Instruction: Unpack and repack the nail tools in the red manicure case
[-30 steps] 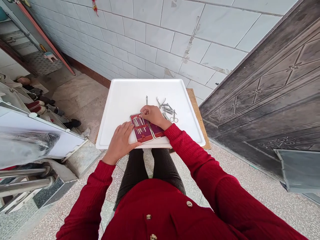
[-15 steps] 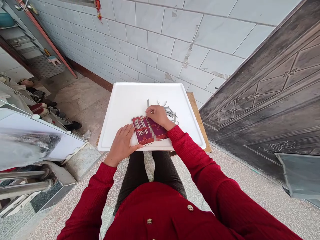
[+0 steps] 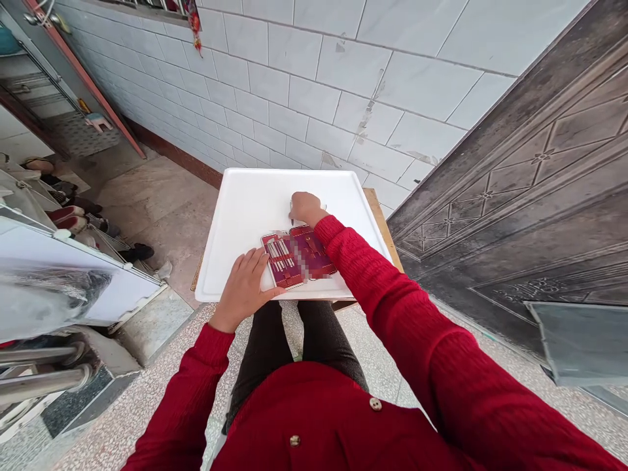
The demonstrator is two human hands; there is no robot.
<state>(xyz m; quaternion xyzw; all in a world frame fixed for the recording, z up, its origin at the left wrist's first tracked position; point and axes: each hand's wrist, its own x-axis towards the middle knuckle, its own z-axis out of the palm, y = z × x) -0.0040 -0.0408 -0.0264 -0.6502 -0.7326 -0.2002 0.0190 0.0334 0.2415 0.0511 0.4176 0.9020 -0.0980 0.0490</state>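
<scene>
Reaching farther up the white tray, the right hand has left the open red tool case and now covers the loose metal tools beyond it.

Its fingers curl downward over a thin metal tool, though whether they grip it cannot be told. The left hand lies open and flat, fingertips on the case's left edge, near the tray's front rim.
</scene>
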